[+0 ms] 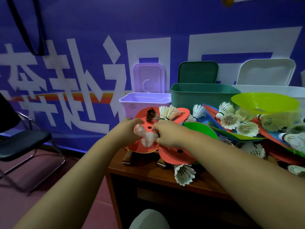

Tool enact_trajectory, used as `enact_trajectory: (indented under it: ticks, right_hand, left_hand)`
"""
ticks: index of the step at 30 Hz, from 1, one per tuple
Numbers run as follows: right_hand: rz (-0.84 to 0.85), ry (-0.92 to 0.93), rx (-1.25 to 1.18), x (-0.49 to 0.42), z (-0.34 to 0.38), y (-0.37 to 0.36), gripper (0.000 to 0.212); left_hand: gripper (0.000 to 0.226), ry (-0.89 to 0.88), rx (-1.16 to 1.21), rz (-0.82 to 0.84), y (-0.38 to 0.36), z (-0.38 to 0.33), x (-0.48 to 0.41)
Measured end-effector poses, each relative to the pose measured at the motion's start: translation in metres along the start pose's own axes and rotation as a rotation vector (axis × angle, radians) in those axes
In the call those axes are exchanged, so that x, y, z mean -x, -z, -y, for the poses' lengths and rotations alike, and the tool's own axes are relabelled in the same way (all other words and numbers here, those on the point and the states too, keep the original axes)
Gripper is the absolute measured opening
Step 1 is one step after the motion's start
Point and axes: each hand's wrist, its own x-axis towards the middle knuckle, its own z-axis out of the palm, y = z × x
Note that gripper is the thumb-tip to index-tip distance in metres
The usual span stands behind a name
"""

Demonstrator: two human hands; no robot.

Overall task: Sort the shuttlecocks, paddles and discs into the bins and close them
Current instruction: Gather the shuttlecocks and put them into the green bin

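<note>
Most of the upper frame is a blue banner [82,30] with large white characters, and a black chair [21,142] sits at the left edge. Lower right of centre is the wooden table [148,172]. Along its far side stand a white bin [264,89], a green bin [203,96] and a lilac bin [132,104], all open, each with its lid upright behind it. In front of them lies a heap of red discs [175,156], a lime disc [264,101] and many feathered shuttlecocks. Wooden paddle handles [127,158] poke out beneath the heap at the table's left corner.

My left hand [127,129] and right hand [168,134] meet over the red discs at mid-frame, both on one blurred white shuttlecock [148,138]. My right thumb and fingers pinch its black-banded cork end. My left fingers curl round the feather end.
</note>
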Motion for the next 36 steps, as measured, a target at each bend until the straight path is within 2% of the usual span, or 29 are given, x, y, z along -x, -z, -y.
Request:
enact_trajectory:
  ticks: [4,8,12,17,18,21,24,28,34,36]
  right_hand:
    - [-0.029,0.042,0.082,0.004,-0.009,0.004,0.037]
    - [-0.015,-0.003,0.078,0.009,-0.014,0.015,0.027]
    - [-0.112,-0.116,-0.012,0.012,-0.028,0.040,0.035]
    - [-0.320,-0.188,-0.253,0.024,-0.060,0.076,0.066]
    - [-0.360,-0.201,-0.269,0.026,-0.068,0.083,0.063]
    - [-0.468,-0.274,-0.311,0.029,-0.091,0.097,0.036]
    - [-0.544,-0.311,-0.367,0.031,-0.116,0.102,0.018]
    - [-0.666,-0.390,-0.288,0.038,-0.144,0.111,0.019]
    - [-0.788,-0.485,-0.393,0.040,-0.175,0.118,0.012]
    - [-0.842,-0.510,-0.407,0.040,-0.183,0.121,0.017]
  left_hand:
    - [0.028,-0.006,-0.010,-0.076,-0.005,0.001,-0.003]
    - [0.014,0.002,0.097,-0.211,-0.004,-0.004,-0.004]
    - [0.017,-0.018,0.213,-0.299,0.008,-0.018,-0.007]
    - [0.016,-0.026,0.353,-0.359,0.021,-0.051,-0.029]
    - [0.015,-0.026,0.391,-0.361,0.022,-0.059,-0.035]
    - [0.012,-0.004,0.486,-0.345,0.021,-0.082,-0.055]
    - [0.009,0.005,0.495,-0.340,0.019,-0.103,-0.073]
    - [0.008,-0.021,0.550,-0.345,0.018,-0.128,-0.097]
    - [0.010,0.010,0.638,-0.407,0.013,-0.152,-0.132]
    - [0.009,0.022,0.664,-0.408,0.009,-0.157,-0.145]
